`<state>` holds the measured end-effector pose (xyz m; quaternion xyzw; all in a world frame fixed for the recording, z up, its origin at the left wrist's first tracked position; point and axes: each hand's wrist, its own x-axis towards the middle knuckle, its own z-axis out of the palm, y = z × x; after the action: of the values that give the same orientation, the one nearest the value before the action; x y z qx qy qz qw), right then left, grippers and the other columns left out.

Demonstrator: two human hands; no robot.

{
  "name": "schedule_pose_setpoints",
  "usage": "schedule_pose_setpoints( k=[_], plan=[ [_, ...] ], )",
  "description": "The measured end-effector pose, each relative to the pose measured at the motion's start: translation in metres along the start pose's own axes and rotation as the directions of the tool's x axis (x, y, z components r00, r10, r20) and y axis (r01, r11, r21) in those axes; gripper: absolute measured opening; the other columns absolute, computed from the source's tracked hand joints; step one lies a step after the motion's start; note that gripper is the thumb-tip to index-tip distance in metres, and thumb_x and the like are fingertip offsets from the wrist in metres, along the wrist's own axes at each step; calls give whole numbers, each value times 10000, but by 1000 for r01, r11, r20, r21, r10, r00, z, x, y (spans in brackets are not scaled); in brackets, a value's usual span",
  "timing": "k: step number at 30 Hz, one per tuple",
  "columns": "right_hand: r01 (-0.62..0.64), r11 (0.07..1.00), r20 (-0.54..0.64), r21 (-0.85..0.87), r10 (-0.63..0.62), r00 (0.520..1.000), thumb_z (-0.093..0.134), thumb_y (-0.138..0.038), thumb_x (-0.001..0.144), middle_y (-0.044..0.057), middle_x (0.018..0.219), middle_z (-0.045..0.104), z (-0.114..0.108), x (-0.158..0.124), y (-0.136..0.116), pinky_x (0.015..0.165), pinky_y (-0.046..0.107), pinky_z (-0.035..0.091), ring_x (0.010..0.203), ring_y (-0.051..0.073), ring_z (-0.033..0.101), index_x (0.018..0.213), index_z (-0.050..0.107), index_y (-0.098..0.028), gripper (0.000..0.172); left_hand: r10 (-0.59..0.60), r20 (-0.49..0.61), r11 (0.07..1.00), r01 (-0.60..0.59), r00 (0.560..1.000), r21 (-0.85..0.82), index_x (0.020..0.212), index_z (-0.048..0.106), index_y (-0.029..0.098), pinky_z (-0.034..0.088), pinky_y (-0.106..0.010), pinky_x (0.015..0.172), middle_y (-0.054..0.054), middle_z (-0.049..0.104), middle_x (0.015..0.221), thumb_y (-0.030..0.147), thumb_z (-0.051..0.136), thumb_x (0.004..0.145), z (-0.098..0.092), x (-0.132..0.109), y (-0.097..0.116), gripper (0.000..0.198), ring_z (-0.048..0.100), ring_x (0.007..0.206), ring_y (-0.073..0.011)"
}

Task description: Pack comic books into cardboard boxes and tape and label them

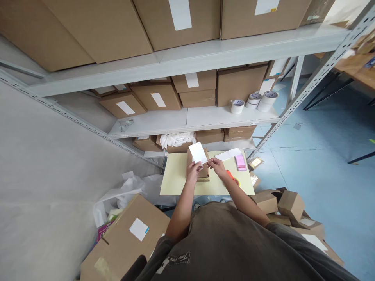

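Observation:
My left hand (193, 171) pinches the lower edge of a white rectangular label sheet (198, 153) and holds it up over a small brown cardboard box (205, 172). My right hand (216, 166) is closed in a pinch at the sheet's lower right corner, just above the box. The box stands on a pale yellow table (175, 175).
A pink pad (241, 162), a white sheet (228, 154) and an orange object (234, 179) lie on the table's right side. Grey metal shelving (187, 117) behind holds cardboard boxes and tape rolls (258, 101). Larger boxes (131, 234) and small cartons (290, 203) crowd the floor.

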<state>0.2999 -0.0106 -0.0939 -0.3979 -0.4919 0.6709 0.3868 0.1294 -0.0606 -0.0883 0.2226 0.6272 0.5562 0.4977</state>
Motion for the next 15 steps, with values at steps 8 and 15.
schedule_pose_setpoints(
  k=[8,15],
  plan=[
    [31,999,24,9,-31,999,762,-585,843,20,809,734,1,1,-2,772,345,541,765,194,672,854,671,-248,349,166,-178,958,-116,970,261,1282,719,206,557,-275,766,-134,780,1226,424,957,692,1,-4,3,672,754,971,-209],
    [103,994,132,-33,-98,986,756,-572,876,23,836,721,10,1,-6,782,359,556,798,209,668,894,688,-257,323,204,214,935,-255,955,246,1057,837,194,606,-362,932,-129,825,1065,568,864,810,4,-15,14,449,771,1035,-269]
  ],
)
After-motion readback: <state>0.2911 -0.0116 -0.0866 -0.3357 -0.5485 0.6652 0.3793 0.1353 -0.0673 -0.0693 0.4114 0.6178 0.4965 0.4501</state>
